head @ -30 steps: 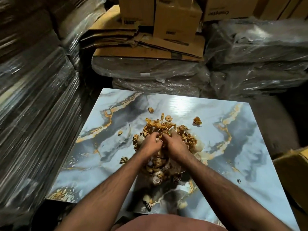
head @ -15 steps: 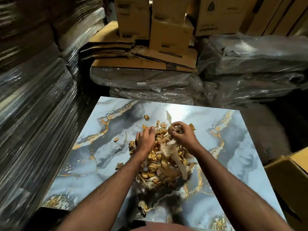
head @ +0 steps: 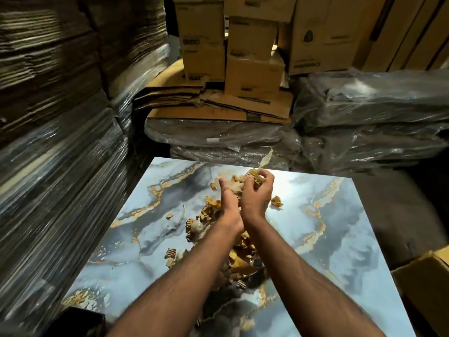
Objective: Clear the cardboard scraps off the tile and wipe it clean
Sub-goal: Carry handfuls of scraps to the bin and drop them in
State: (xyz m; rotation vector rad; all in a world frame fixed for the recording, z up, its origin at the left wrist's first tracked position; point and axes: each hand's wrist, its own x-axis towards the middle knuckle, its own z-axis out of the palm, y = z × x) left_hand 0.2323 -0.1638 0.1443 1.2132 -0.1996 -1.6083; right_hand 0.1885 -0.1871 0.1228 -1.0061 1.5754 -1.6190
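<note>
Head view: torn, crumpled brown cardboard scraps (head: 239, 249) are heaped at the middle of the glossy blue-grey marbled tile (head: 340, 239), veined with gold. A bunch of scraps with a pale strip is lifted above the heap, gripped by the curled right hand (head: 257, 195) and cupped by the left hand (head: 228, 205) pressed beside it. Half a second ago both hands were lower, on the heap. Beyond the tile's far edge, plastic-wrapped bundles (head: 364, 122) and stacked cardboard boxes (head: 252, 54) are seen.
</note>
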